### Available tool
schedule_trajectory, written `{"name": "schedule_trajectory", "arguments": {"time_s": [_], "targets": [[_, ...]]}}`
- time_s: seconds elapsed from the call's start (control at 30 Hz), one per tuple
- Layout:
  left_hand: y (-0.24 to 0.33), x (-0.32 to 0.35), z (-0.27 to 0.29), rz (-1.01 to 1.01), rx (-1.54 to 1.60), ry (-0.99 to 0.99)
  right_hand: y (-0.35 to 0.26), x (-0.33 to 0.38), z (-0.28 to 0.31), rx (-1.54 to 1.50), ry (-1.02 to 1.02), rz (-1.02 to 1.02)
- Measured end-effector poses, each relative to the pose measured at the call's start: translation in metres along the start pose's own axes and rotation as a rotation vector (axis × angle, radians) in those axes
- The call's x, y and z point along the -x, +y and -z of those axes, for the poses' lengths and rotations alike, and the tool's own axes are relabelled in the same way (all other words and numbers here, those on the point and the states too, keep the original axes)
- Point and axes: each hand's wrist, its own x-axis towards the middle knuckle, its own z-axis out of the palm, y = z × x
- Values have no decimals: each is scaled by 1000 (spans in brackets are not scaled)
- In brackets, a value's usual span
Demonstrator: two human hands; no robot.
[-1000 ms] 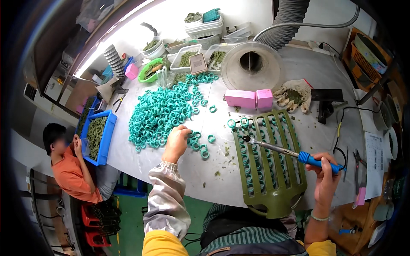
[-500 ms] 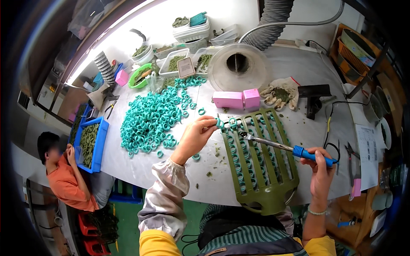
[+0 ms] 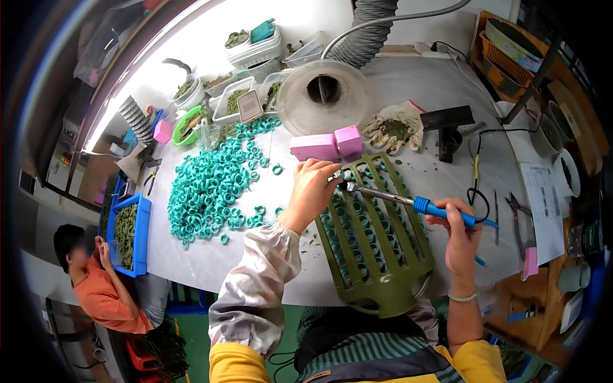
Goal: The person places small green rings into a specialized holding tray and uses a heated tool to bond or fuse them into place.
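Note:
My left hand (image 3: 311, 195) reaches to the far left corner of a slotted olive-green rack (image 3: 388, 287), fingers pinched on a small teal ring mostly hidden by them. In my right hand (image 3: 461, 237) is a soldering iron (image 3: 424, 205) with a blue handle and metal shaft. Its tip lies close to my left fingertips, and I cannot tell whether it touches the ring. Rows of similar teal rings show between the rack's bars. Left of my left hand spreads a large pile of loose teal rings (image 3: 207, 191).
Beyond the rack are pink blocks (image 3: 316, 147), a clear round hood (image 3: 287, 96) and a stained glove (image 3: 394, 126). A black stand (image 3: 448, 131), pliers (image 3: 516, 217) and the iron's cable lie right. At the left, a person in orange (image 3: 105, 290) sits by a blue tray (image 3: 145, 233).
The iron's tip has come nearer to my left fingers, and my right hand has shifted left. My left hand has turned so its fingers cover more of the ring. The whole view has shifted slightly.

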Motion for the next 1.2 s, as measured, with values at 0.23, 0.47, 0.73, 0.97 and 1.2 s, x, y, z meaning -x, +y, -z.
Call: {"name": "schedule_trajectory", "arguments": {"time_s": [0.23, 0.47, 0.73, 0.97, 1.2], "targets": [[-9, -4, -3, -9, -57, -6, 9, -7, -10, -33, -5, 25], [-24, -6, 4, 23, 109, 118, -15, 1, 6, 32, 60, 28], [-160, 79, 62, 584, -484, 41, -19, 5, 1, -3, 48, -5], [-144, 84, 67, 720, 290, 190, -19, 7, 1, -1, 69, -11], [-33, 25, 63, 556, 772, -28, -20, 8, 13, 15, 97, 20]]}}
